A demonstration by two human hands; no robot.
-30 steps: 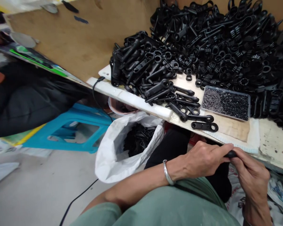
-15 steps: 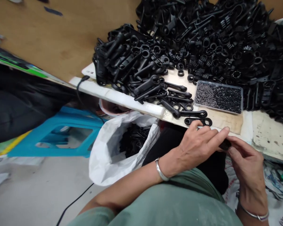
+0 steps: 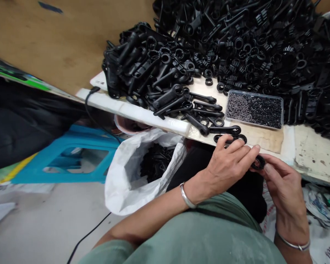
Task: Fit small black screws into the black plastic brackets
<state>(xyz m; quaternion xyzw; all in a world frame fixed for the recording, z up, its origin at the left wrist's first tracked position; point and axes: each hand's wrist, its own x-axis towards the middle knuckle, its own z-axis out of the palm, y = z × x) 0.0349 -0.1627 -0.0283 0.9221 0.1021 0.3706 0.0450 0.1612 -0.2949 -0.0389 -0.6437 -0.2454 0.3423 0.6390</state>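
Between both hands, at the table's front edge, is a black ring-ended part (image 3: 257, 162). My right hand (image 3: 283, 181) pinches its ring end between thumb and fingers. My left hand (image 3: 229, 161) closes round the other side of the same part, most of which its fingers hide. Just beyond the left fingers lies a black handle piece (image 3: 218, 138), partly covered by them, with another black handle (image 3: 225, 130) behind it. A clear box (image 3: 254, 109) of small grey and black pieces sits on the table behind the hands.
Large heaps of black handles (image 3: 143, 62) and black rings (image 3: 247, 55) cover the table's back. Below the white table edge (image 3: 132, 112) stands a white sack (image 3: 121, 183) with black parts inside. A blue stool (image 3: 57, 154) is at left, and a black cable (image 3: 88, 234) crosses the floor.
The part in my hands has turned, so its ring now faces up more plainly. Both hands have shifted slightly left, and the view has moved a little.
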